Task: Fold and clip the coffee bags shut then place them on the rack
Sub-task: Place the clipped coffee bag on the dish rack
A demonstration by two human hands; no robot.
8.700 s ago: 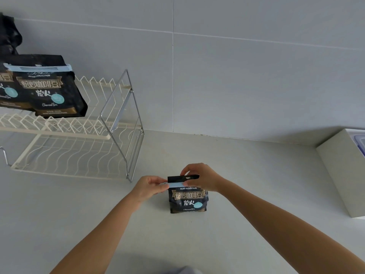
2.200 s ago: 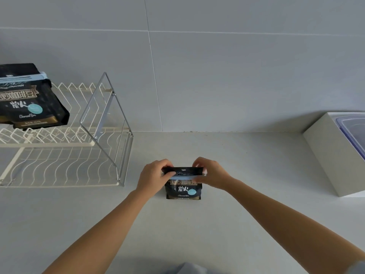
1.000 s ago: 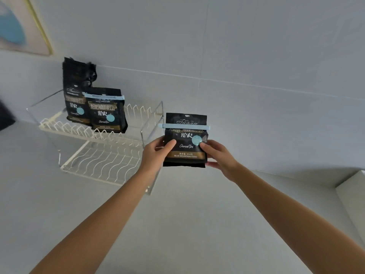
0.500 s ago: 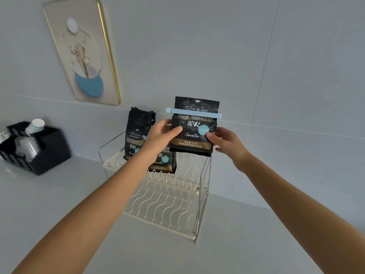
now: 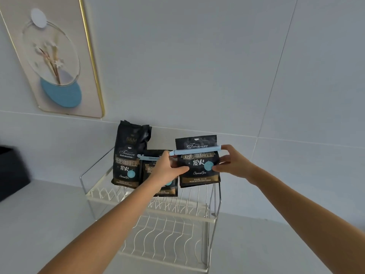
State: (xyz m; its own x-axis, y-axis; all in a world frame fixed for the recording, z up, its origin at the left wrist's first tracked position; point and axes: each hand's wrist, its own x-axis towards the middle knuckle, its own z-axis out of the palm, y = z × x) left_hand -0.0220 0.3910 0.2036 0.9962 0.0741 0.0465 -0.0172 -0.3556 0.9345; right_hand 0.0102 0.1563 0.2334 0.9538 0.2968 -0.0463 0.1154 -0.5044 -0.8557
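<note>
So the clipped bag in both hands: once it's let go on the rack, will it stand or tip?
The bag looks full and flat-bottomed, so it will probably stand. Its base seems to sit on thin rack wires, so a nudge might tip it. The clip likely keeps the folded top stiff.

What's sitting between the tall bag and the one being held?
In the head view, a shorter clipped coffee bag, partly hidden by the left hand.
</note>
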